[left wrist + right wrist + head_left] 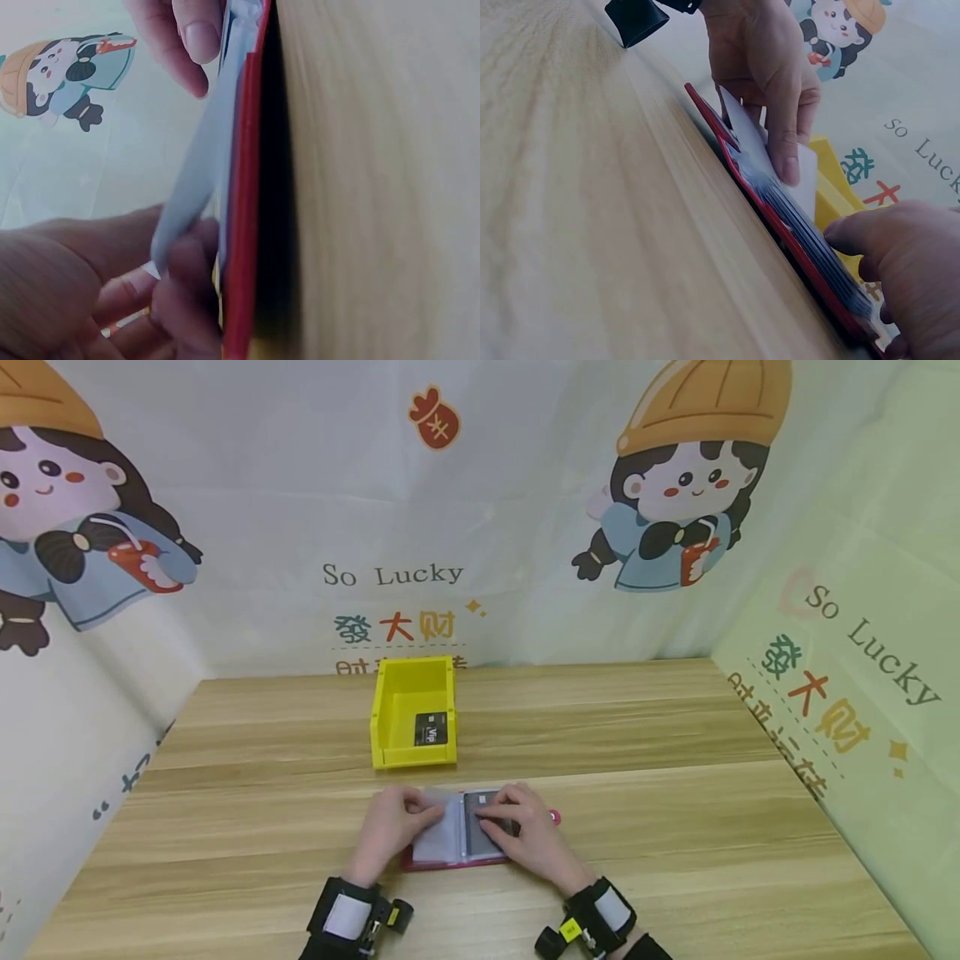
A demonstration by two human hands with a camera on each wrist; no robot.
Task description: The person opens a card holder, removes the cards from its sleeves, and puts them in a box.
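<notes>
A small card holder (450, 865) with a red cover lies spread open on the wooden table. Its left side shows a pale clear sleeve page (438, 839); on the right, a dark card (480, 837) sits in a sleeve. My left hand (393, 822) pinches the sleeve page, which is lifted off the cover in the left wrist view. Fingertips of my right hand (531, 831) touch the dark card's side of the holder. In the right wrist view, a thick stack of sleeves (810, 240) lies beneath the right hand, whose other fingers are partly hidden.
Behind the holder stands a yellow bin (412, 757) with a black card (431, 729) marked VIP inside. A pink round tab (555, 817) peeks out beside the right hand. Printed cloth (525, 527) surrounds the wooden table (675, 827) at the back and sides.
</notes>
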